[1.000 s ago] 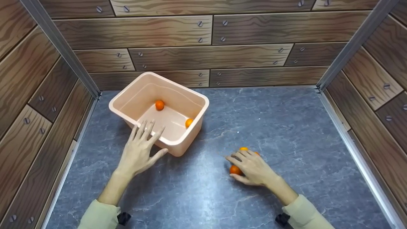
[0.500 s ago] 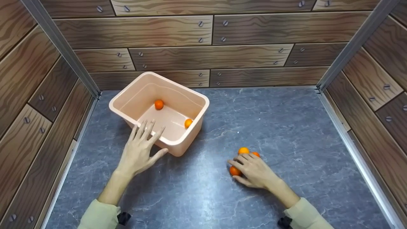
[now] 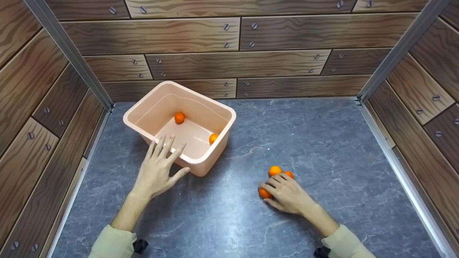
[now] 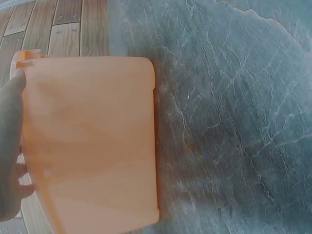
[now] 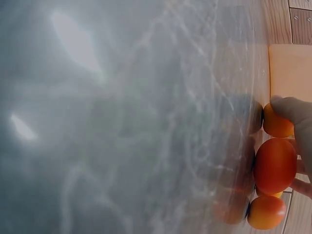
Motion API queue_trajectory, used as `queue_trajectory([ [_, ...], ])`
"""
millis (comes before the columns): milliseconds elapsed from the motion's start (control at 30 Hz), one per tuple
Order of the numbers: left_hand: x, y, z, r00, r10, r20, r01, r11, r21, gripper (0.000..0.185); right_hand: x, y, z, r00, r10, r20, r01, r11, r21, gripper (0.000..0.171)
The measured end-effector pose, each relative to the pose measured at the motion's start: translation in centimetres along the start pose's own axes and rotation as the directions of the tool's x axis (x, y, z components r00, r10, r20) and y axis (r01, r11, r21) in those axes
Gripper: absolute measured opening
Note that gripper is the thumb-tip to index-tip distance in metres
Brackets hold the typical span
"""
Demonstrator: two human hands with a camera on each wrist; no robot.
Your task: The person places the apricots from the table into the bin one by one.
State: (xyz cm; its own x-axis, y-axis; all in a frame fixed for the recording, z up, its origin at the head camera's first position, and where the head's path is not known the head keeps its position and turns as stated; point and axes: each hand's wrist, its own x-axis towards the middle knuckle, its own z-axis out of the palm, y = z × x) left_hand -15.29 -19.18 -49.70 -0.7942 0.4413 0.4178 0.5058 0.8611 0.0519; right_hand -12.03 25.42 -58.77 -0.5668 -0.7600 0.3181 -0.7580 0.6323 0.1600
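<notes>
My left hand (image 3: 157,172) lies flat with the fingers spread and straight, the fingertips resting on the near rim of the peach plastic tub (image 3: 143,132) that stands at the back left of the grey marbled tabletop (image 3: 322,143); in the left wrist view the tub's outer wall (image 4: 92,141) fills the left side and my fingers press against it. Two small oranges (image 3: 179,118) lie inside the tub, apart from each other (one toward the far wall, one by the right wall). My right hand (image 3: 288,195) is curled loosely over a cluster of three more oranges (image 3: 274,170) on the tabletop, well to the right of the tub; my fingers touch the nearest one (image 3: 264,193), and the right wrist view shows a fingertip (image 5: 287,108) on top of an orange (image 5: 276,165)
</notes>
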Motion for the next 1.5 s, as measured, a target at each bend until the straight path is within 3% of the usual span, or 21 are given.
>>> queue_trajectory([
  [1100, 0.0, 0.0, 0.3, 0.998, 0.016, -0.054, -0.017, 1.000, -0.007, 0.073, 1.6, -0.4, -0.6, 0.999, -0.006, -0.047, 0.007, 1.000, 0.013, 0.049],
  [1500, 0.0, 0.1, 0.1, 1.000, -0.001, -0.013, 0.001, 1.000, 0.003, 0.074, 3.0, -0.5, -0.9, 0.996, -0.010, -0.092, 0.012, 1.000, 0.024, 0.047],
])
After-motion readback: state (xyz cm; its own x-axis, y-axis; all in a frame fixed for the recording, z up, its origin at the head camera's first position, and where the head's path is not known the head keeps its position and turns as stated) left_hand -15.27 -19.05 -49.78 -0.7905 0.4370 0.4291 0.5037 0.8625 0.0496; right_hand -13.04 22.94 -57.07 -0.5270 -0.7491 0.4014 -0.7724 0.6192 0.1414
